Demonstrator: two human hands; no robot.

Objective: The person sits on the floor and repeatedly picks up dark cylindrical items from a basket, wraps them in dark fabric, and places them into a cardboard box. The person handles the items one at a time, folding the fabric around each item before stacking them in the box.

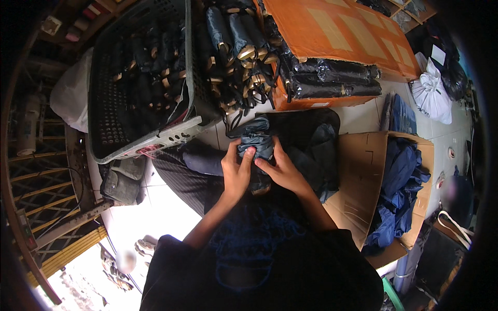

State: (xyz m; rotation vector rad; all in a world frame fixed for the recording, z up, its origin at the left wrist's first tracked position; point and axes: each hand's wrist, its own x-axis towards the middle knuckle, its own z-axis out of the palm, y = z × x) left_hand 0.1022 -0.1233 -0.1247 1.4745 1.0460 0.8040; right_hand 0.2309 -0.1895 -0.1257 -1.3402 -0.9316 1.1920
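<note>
A dark grey-blue folding umbrella (256, 132), its cloth bunched into a compact roll, stands upright over my lap. My left hand (236, 171) wraps its left side, thumb pressed on the front of the cloth. From the right, my right hand (284, 171) grips the same roll, its thumb close to the left one. Part of the umbrella is hidden behind my fingers. Loose dark cloth (317, 155) lies just right of my hands, over my leg.
A dark perforated plastic crate (191, 132) full of rolled umbrellas stands at the left. More rolled umbrellas (244, 39) are piled ahead, beside an orange carton (358, 39) with plastic-wrapped packs. An open cardboard box (358, 181) at the right holds blue cloth (397, 186).
</note>
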